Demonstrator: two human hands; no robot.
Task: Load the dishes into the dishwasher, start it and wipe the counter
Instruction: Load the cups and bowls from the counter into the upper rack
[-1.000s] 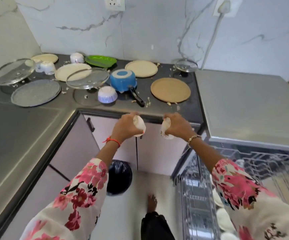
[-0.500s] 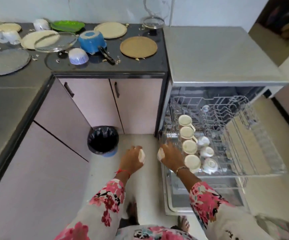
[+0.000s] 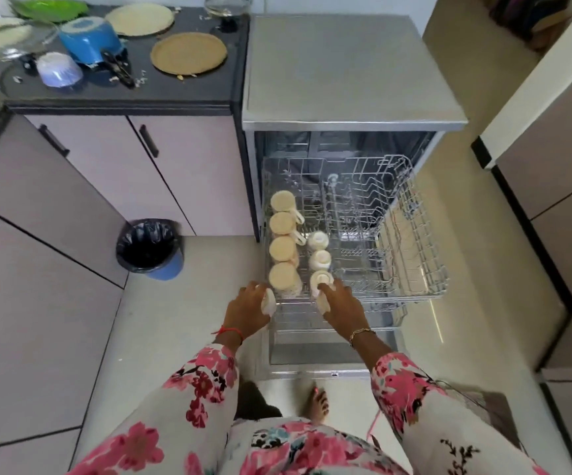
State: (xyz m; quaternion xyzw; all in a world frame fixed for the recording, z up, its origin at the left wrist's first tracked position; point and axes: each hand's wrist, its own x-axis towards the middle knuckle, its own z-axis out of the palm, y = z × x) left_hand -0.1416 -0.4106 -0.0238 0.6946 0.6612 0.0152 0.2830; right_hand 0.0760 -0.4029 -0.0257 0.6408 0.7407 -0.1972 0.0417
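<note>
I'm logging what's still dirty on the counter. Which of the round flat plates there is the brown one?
The brown plate nearest the dishwasher, just right of the blue pot. The plate behind it is paler cream.

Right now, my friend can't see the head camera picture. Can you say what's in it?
A person leans over an open dishwasher, each hand holding a small white cup: left hand beside the pulled-out rack, right hand at its front edge. Upside-down mugs and cups already line the rack's left side; plates and a blue pot wait on the counter.
</note>
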